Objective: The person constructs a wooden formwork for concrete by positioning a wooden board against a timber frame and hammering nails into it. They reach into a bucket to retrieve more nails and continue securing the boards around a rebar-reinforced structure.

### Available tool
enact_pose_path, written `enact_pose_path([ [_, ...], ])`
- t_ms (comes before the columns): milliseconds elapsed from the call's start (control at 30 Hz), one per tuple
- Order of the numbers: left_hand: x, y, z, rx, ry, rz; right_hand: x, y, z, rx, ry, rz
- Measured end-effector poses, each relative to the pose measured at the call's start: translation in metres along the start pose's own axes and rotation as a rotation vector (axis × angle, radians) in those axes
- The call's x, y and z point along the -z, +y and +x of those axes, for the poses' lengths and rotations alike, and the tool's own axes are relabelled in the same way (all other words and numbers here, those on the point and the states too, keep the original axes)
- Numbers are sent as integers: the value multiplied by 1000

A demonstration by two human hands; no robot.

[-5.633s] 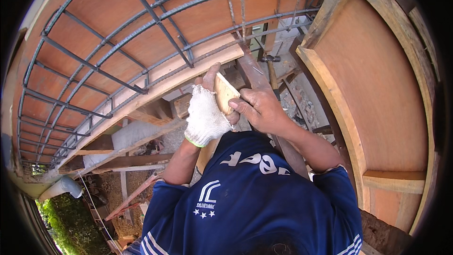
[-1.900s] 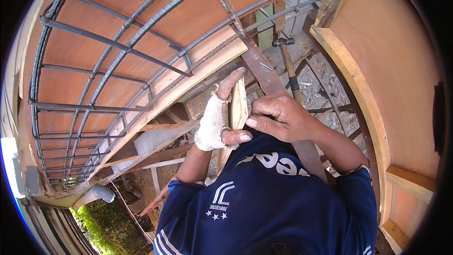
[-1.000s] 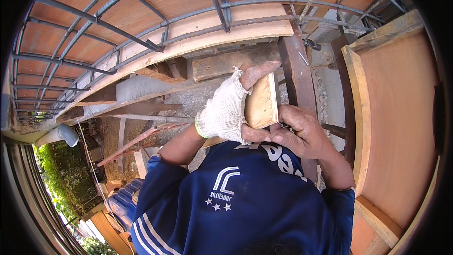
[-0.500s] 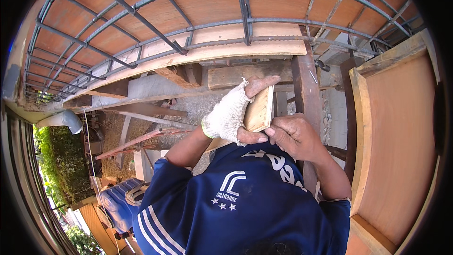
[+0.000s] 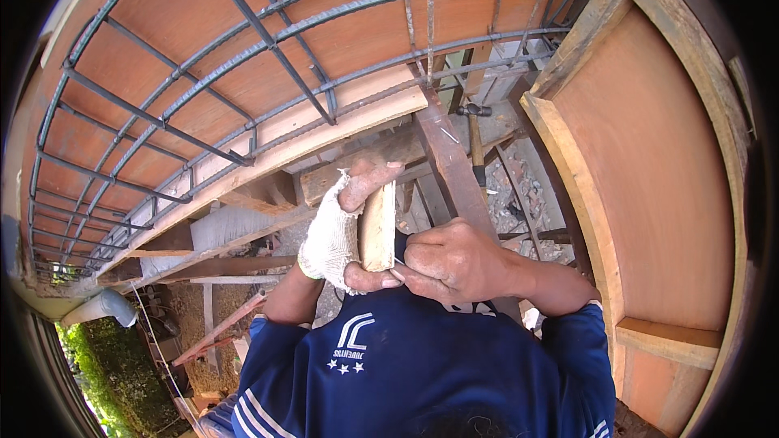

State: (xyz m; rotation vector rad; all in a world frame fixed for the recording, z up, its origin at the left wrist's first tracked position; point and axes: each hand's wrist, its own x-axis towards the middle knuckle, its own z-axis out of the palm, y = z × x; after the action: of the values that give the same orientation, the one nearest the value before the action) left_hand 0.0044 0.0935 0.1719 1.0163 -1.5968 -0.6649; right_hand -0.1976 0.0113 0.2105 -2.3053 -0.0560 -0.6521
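Bracing the pale, flat rectangular piece of wood [image 5: 376,231] firmly should, I judge, best serve this close fingerwork. Head view: the white-gloved left hand [image 5: 333,237] grips it from its left, bare digits spanning its upper and lower ends. The bare right hand [image 5: 449,261], curled closed, adjoins its lower right corner; I cannot tell whether anything is pinched.

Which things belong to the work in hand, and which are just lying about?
In hand:
Small, flat, pale wooden piece, held in the left hand
White knitted glove on that hand
Bare right hand at the piece's lower corner

Untouched, apparently lying about:
Black-headed hammer with wooden handle
Thin silvery metal piece on the dark brown wooden beam
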Motion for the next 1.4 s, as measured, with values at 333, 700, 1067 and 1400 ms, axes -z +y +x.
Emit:
enact_pose_path([
  [333, -1, -18, 2, 47, 4, -94, -7, 28, 2, 118, 110, -155],
  [700, -1, -14, 16, -92, -29, 46, -3, 28, -3, 89, 52, -29],
  [1067, -2, -25, 13, 15, -44, -68, 1, 28, -1, 53, 12, -87],
  [1400, 42, -30, -35, 210, 61, -300, 80, 107, -52, -523, 309, 18],
])
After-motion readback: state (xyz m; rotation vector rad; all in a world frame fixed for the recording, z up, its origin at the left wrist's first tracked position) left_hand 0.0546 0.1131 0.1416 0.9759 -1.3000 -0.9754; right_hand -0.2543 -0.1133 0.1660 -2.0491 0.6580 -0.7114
